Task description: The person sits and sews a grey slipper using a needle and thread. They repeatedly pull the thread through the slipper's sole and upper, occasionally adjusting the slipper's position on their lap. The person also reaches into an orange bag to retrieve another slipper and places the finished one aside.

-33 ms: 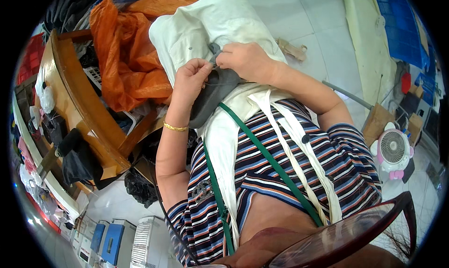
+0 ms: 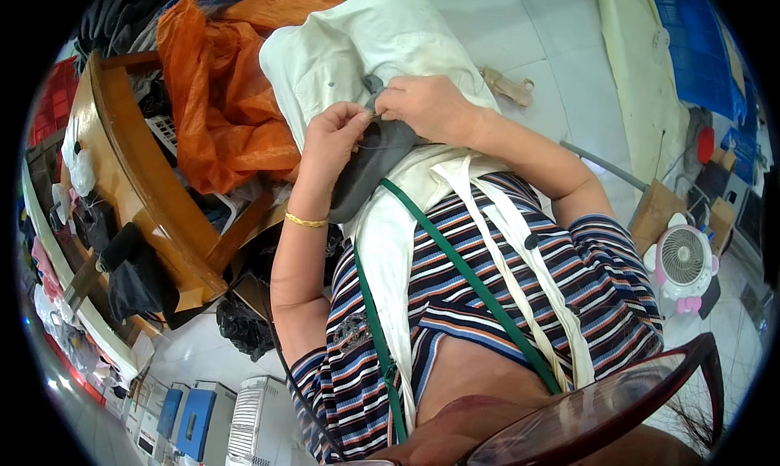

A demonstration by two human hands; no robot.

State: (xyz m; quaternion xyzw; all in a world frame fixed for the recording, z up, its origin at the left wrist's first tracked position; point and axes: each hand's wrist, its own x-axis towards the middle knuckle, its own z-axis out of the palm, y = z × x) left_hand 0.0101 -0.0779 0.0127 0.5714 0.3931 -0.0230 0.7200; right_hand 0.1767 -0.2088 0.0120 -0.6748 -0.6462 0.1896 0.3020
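Note:
A dark grey soft piece (image 2: 353, 177), shaped somewhat like a shoe or slipper, lies in my lap against the white apron. My right hand (image 2: 431, 107) pinches its upper end, where a small grey tip sticks out beyond the fingers. Just left of it, my left hand (image 2: 331, 139) has thumb and forefinger pressed together, almost touching the right fingertips. What sits between those left fingers is too small to make out. A thin thread-like loop (image 2: 375, 147) curves below the fingertips over the grey piece.
White cloth (image 2: 313, 60) covers my lap. Left of it stand an orange plastic sack (image 2: 215, 100) and a curved wooden table (image 2: 134, 141). A beige scrap (image 2: 510, 86) lies on the tiled floor. To the right are a pole (image 2: 601, 164), cardboard boxes and a white-and-pink fan (image 2: 682, 256).

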